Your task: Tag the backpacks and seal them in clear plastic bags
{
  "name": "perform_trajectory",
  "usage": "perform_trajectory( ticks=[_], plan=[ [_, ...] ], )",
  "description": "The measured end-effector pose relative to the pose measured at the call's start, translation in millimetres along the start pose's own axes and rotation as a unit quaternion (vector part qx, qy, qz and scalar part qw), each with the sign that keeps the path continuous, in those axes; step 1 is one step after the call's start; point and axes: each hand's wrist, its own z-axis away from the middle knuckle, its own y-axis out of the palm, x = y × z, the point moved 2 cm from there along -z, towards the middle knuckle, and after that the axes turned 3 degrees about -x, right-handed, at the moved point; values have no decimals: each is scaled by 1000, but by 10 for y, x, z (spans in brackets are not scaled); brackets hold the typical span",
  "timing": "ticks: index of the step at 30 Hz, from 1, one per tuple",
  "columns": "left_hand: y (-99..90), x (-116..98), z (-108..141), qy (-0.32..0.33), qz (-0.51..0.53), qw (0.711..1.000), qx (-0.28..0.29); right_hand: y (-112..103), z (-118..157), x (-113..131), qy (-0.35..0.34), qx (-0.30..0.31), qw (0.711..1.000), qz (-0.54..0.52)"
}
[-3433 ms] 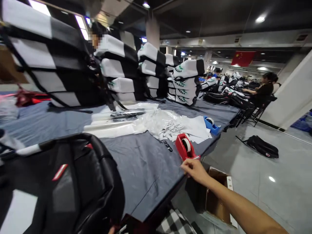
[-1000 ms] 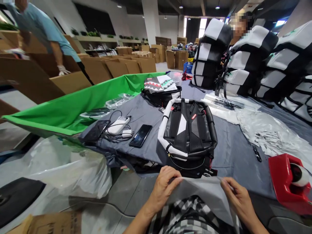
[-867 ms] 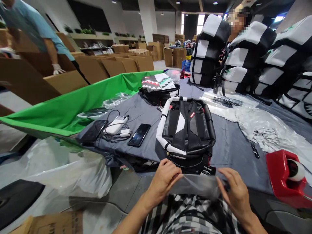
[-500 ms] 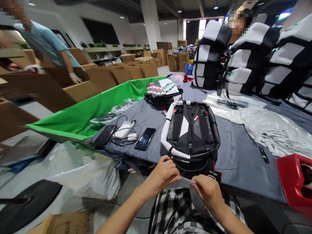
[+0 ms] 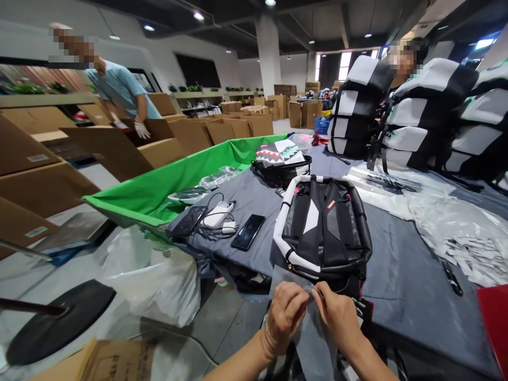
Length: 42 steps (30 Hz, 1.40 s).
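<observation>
Both hands are close together at the table's near edge, pinching a translucent plastic bag (image 5: 313, 338) by its upper part. My left hand (image 5: 286, 315) has its fingers closed on the bag's left side, and my right hand (image 5: 337, 312) grips it just to the right. Beyond them a black and white backpack (image 5: 323, 225) lies on the grey cloth-covered table (image 5: 405, 264), its straps facing up. A tag partly shows beside my right hand. Behind it lies another bag with a zigzag pattern (image 5: 281, 159).
A phone (image 5: 248, 232), white charger (image 5: 218, 214) and cables lie left. Stacked backpacks (image 5: 357, 106), plastic bags (image 5: 448, 211), a black marker (image 5: 452, 278) and a red object (image 5: 494, 317) are right. Beyond the green cloth bin (image 5: 159, 185), a gloved person (image 5: 127, 95) leans over cartons.
My hands have come closer together, and the plastic between them now stands up above the fingers and hangs below. The view has shifted, and the person at left has both gloved hands at a carton.
</observation>
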Motion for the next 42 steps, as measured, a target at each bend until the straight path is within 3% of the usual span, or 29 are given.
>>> perform_trajectory(
  ticks=[3,8,14,18,20,23,25,27,29,34,38,42],
  plan=[
    [102,25,118,12,11,1000,15,-10,9,13,0,-11,1000,14],
    [268,278,114,16,-14,1000,1,8,48,17,-6,-21,1000,-6],
    [347,518,94,112,-1,993,20,44,82,17,-10,-26,1000,-7],
    [311,602,85,168,-1,986,8,-12,173,-52,33,24,997,-67],
    [298,620,65,176,0,984,12,-79,286,-166,119,86,979,-141],
    [274,623,43,183,9,983,24,-218,483,-389,254,174,912,-271],
    [250,624,43,188,16,981,35,-315,552,-525,293,196,878,-323],
    [221,632,54,194,24,980,48,-384,535,-642,302,164,882,-322],
    [193,638,65,198,27,978,64,-401,448,-727,294,99,907,-285],
    [141,590,68,196,-16,975,102,-245,199,-778,224,-6,950,-219],
    [159,523,85,161,-51,977,129,-124,169,-824,240,-61,943,-222],
    [196,513,125,128,-36,983,126,-144,241,-852,270,-141,932,-196]
  ],
)
